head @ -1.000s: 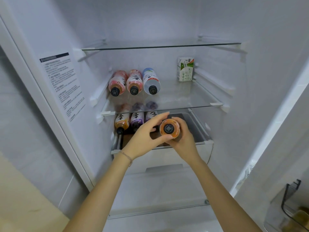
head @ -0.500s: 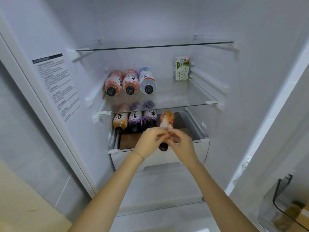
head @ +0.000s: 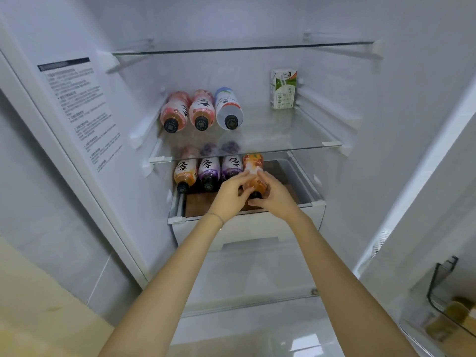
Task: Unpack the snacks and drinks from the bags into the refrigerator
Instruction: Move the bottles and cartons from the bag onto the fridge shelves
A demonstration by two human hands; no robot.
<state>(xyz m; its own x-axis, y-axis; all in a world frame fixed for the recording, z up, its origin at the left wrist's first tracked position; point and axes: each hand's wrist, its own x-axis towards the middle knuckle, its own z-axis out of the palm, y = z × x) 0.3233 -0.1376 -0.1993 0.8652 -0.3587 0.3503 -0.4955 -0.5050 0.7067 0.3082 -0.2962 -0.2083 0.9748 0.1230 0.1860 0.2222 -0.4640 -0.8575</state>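
Bottle (head: pixel 253 161) now in drawer (head: pixel 318 203), L hand (head: pixel 231 193), R hand (head: pixel 275 199) grip it, label (head: pixel 252 173) illegible

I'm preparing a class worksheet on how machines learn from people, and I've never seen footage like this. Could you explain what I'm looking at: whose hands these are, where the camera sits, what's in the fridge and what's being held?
There is no machine here. A person wears a wide-angle camera on the head, looking forward and down, so every picture comes from that one view. It shows an open refrigerator. The left hand and right hand together hold an orange bottle, cap toward the camera, at the pulled-out drawer. To its left, three more bottles lie in that drawer. On the glass shelf above lie two pink bottles and a white bottle. A small carton stands upright at the back right.
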